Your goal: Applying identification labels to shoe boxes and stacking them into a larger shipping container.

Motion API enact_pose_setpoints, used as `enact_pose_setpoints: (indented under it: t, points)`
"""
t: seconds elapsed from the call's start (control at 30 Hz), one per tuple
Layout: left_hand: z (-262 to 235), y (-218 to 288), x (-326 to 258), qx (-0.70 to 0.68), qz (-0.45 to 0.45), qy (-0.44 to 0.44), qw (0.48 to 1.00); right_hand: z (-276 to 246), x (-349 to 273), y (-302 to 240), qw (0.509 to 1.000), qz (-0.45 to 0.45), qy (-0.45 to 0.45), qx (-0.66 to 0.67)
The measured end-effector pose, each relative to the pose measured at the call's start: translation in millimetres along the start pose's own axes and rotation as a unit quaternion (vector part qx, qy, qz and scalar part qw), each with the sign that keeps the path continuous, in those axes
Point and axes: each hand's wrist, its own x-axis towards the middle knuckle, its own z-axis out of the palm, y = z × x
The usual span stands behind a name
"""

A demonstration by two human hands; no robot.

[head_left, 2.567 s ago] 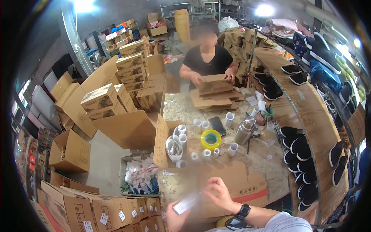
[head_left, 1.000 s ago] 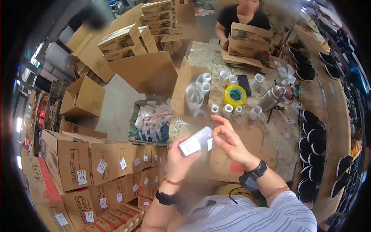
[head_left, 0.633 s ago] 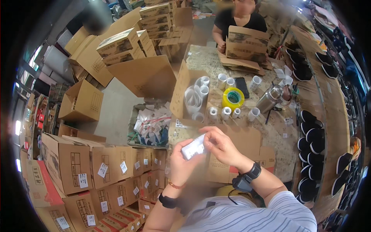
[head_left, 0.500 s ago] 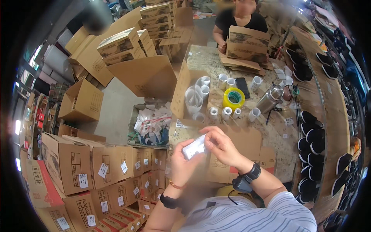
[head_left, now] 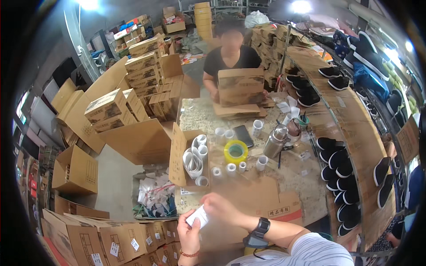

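Observation:
My left hand (head_left: 189,234) is closed around a small roll of white labels (head_left: 198,217), its thumb lying across the near side. Print shows faintly on the white face. Just above the roll's upper right edge is my right hand (head_left: 220,210), slightly blurred, its fingers curled together. Whether a label is pinched in them is hidden. Beneath the hands lies a flattened brown carton (head_left: 253,195) on the worktable (head_left: 195,115). An open carton (head_left: 176,170) holding white rolls (head_left: 194,162) stands just beyond my hands.
A yellow tape roll (head_left: 235,152), several small white rolls (head_left: 230,168), a phone (head_left: 243,135) and a steel flask (head_left: 276,139) stand mid-table. Opposite, a person (head_left: 231,57) holds a carton (head_left: 241,86). Black shoes (head_left: 337,162) line the right shelf. Labelled cartons (head_left: 120,244) and a scrap bin (head_left: 153,193) are left.
The view has tilted up, showing more of the room. My right hand's fingers have drawn closer together at the roll's upper edge; my left hand keeps hold of the roll.

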Motion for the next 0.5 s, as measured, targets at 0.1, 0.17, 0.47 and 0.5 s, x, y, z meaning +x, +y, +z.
enact_pose_setpoints:
  t: [0.1,0.17,0.47,0.5]
  points:
    - [5,2,2,-0.011,-0.002,0.000,1.000,0,0,3,1.000,0.001,0.009,-0.009]
    - [5,1,4,-0.021,-0.007,0.003,1.000,0,3,2,0.999,-0.017,0.014,-0.026]
    - [21,8,12,0.063,-0.003,0.065,0.996,5,2,-10,0.994,-0.063,0.084,0.034]
    - [23,8,12,0.066,-0.010,0.073,0.995,2,2,-18,0.987,-0.002,0.084,0.137]
